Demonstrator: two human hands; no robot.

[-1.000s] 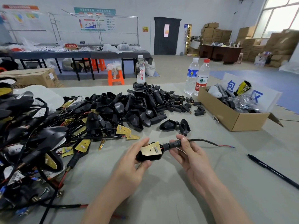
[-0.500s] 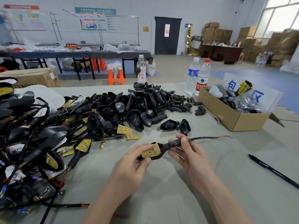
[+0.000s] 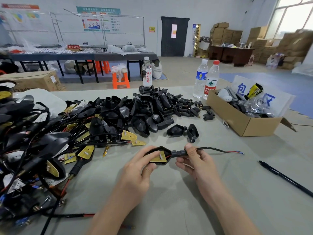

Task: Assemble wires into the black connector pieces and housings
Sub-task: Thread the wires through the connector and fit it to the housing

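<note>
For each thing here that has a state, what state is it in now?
left hand, grips the housing
right hand, pinches the sleeve
housing, open side up, board seated inside
sleeve, butted against the housing's neck
wire, passes through the sleeve, far end loose
cardboard box, open on top
blue-label bottle, upright, capped
red-cap bottle, upright, capped
door, shut
pen, lying flat on the table

**Covered, Cropped and Unreadable**

The left hand (image 3: 135,170) wraps the left end of the black housing (image 3: 160,156) and hides it. The right hand (image 3: 198,165) pinches the connector piece (image 3: 178,152), covering the spot where the wire (image 3: 218,149) enters. The pen (image 3: 284,178) runs off the right edge. The tangled pile of wired assemblies (image 3: 30,141) is cut by the left edge. The far posters (image 3: 98,19) are too blurred to read.
</note>
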